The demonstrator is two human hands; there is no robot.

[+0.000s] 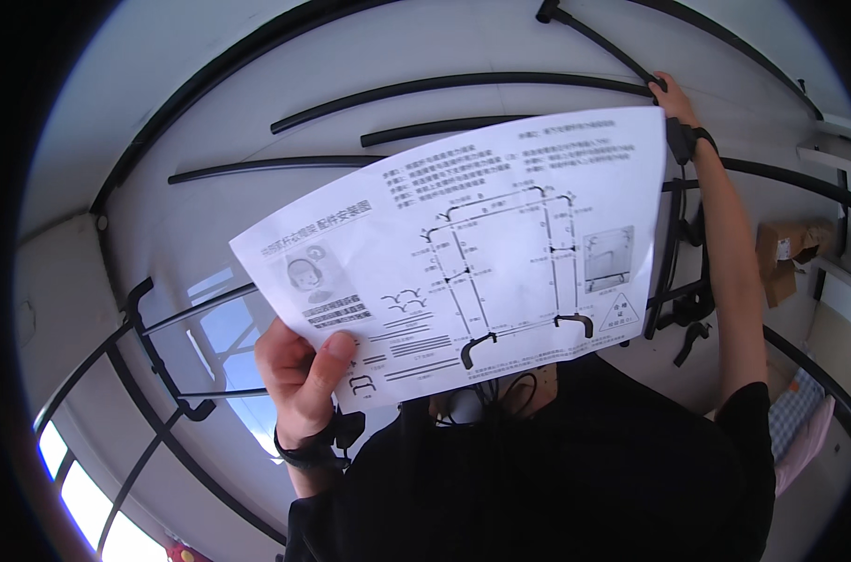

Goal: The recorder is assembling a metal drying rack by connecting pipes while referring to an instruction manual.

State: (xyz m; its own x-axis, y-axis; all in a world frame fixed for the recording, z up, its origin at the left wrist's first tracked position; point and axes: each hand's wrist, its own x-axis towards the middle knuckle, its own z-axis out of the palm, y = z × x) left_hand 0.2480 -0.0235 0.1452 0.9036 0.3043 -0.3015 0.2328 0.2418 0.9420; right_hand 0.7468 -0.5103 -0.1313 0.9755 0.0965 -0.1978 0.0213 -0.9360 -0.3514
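A white printed instruction sheet with line drawings of a tube frame spans the middle of the view. My left hand pinches its lower left corner, thumb on the printed side. Beyond the sheet's upper right corner, my right hand has its fingers closed round the lower end of a black tube. That tube slants up to the left and ends in a short crosspiece. Close to this hand lies the right end of a long black tube. Dark straps with small devices circle both wrists.
Behind the sheet lie another black tube and a thinner one. A black tubular frame stands at the left. On the right are an opened cardboard box, a curved black fitting and checked cloth.
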